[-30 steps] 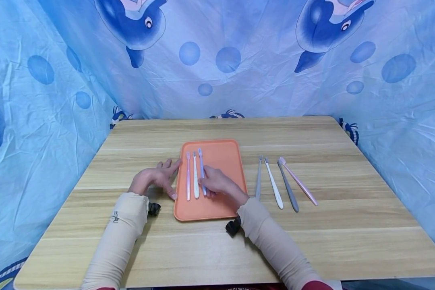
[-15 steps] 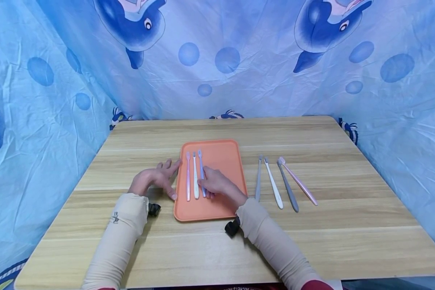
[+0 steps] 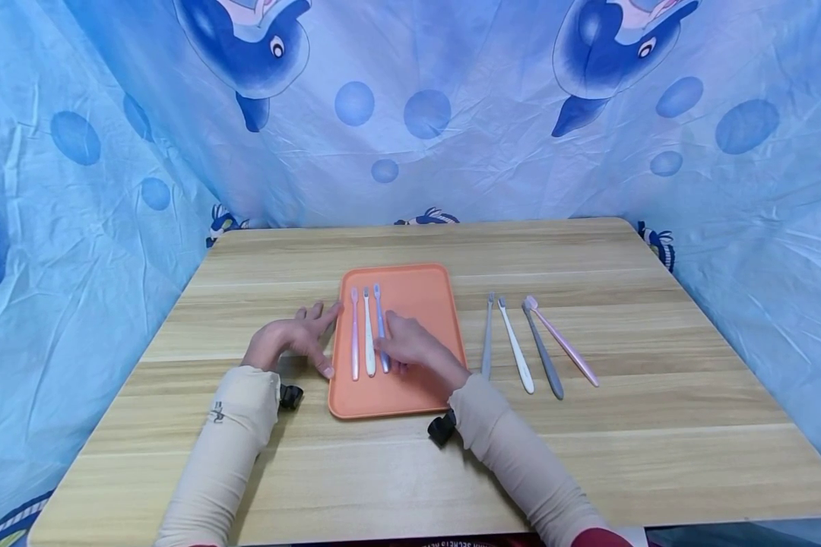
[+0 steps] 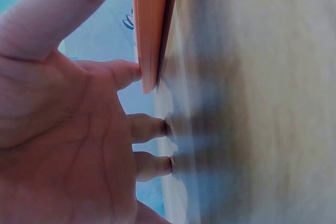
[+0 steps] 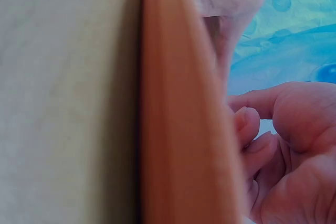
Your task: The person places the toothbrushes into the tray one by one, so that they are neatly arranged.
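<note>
An orange tray [image 3: 417,292] lies on the table with a pink toothbrush [image 3: 355,334], a white toothbrush [image 3: 369,334] and a blue toothbrush [image 3: 379,305] side by side in its left half, heads pointing away. Thumb and index finger of my right hand [image 3: 413,346] pinch the blue toothbrush's handle; its other fingers curl underneath. In the right wrist view the tray's edge hides the brush. My left hand [image 3: 290,338] is spread at the tray's left side, thumb and index fingertip against the rim. The left wrist view shows its palm [image 4: 79,145] and other fingertips close to the tabletop.
Right of the tray lie a grey-blue toothbrush [image 3: 488,338], a white-handled toothbrush [image 3: 516,346], a dark grey toothbrush [image 3: 543,353] and a slanted pink toothbrush [image 3: 564,342]. Blue dolphin-print cloth [image 3: 397,190] hangs behind the wooden table [image 3: 280,471] and on both sides.
The blue toothbrush has slid slightly toward the body between my right fingers, its head now nearly level with the other two. My left hand stays at the tray's rim.
</note>
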`<state>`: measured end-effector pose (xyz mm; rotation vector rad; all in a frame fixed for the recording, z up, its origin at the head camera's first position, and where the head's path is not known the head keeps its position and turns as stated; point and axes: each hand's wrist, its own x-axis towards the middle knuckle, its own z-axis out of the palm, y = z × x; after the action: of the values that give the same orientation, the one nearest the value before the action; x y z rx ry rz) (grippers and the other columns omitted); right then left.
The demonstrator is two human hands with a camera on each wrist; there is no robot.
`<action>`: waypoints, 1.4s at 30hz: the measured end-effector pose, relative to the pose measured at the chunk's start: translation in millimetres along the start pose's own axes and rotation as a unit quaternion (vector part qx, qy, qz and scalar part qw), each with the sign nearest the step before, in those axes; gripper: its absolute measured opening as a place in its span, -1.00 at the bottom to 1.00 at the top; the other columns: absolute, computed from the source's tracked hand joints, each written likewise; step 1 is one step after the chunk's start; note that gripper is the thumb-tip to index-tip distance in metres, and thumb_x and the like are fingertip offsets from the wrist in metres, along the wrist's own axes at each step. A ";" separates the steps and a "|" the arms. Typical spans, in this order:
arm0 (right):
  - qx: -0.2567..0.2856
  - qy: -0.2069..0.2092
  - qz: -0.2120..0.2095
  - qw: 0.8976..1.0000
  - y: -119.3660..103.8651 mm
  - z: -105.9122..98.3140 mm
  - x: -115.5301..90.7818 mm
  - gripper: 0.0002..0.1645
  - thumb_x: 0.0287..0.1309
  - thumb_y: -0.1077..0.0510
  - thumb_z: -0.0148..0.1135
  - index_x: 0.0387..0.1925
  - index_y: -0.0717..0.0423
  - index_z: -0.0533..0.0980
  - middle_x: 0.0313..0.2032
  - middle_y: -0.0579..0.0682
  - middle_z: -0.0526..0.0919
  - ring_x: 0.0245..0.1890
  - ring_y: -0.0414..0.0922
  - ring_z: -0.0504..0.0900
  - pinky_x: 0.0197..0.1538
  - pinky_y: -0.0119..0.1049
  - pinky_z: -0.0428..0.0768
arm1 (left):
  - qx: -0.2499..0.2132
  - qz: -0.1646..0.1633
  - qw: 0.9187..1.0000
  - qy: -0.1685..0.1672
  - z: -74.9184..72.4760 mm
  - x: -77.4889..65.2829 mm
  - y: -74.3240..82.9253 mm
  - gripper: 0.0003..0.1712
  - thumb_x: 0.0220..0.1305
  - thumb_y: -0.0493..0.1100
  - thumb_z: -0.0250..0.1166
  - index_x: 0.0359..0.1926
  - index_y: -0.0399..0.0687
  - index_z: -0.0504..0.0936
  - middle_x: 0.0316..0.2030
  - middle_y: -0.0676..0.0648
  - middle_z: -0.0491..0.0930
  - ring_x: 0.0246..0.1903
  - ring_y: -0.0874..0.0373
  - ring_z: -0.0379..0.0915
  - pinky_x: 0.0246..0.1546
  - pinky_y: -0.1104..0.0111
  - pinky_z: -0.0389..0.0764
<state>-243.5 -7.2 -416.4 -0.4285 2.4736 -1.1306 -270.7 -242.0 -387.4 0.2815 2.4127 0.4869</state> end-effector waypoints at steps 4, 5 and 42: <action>-0.019 0.007 -0.006 1.000 -4.6 -6.3 -4.5 -0.30 0.46 0.06 0.08 0.46 0.26 0.13 -0.68 0.00 0.58 -0.77 -0.18 0.54 -0.73 -0.41 0.47 | 0.002 0.005 1.000 0.003 -0.3 -0.4 -0.1 0.70 -0.27 0.18 0.67 0.60 0.10 -0.44 0.57 -0.35 -0.58 0.51 -0.48 -0.71 0.41 -0.45 -0.36; -0.022 0.008 -0.007 1.000 -5.8 -7.8 -5.7 -0.22 0.46 0.05 0.08 0.52 0.24 0.04 -0.68 0.01 0.58 -0.78 -0.18 0.54 -0.73 -0.42 0.46 | 0.003 0.006 1.000 0.003 -0.3 -0.3 -0.2 0.70 -0.27 0.18 0.67 0.60 0.10 -0.44 0.56 -0.35 -0.58 0.51 -0.48 -0.71 0.41 -0.45 -0.35; 0.030 0.050 -0.074 0.996 -15.1 -78.8 -55.0 -0.10 0.46 -0.06 0.06 0.60 0.03 -0.14 -0.74 -0.04 0.55 -0.78 -0.12 0.51 -0.43 0.07 0.66 | 0.001 -0.003 1.000 0.006 -0.2 -0.3 -0.8 0.74 -0.34 0.24 0.67 0.61 0.14 -0.43 0.58 -0.31 -0.57 0.52 -0.45 -0.70 0.42 -0.44 -0.33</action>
<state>-230.0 58.0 -345.5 -0.5590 2.5194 -1.3113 -270.7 -242.8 -387.4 0.2740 2.4247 0.4838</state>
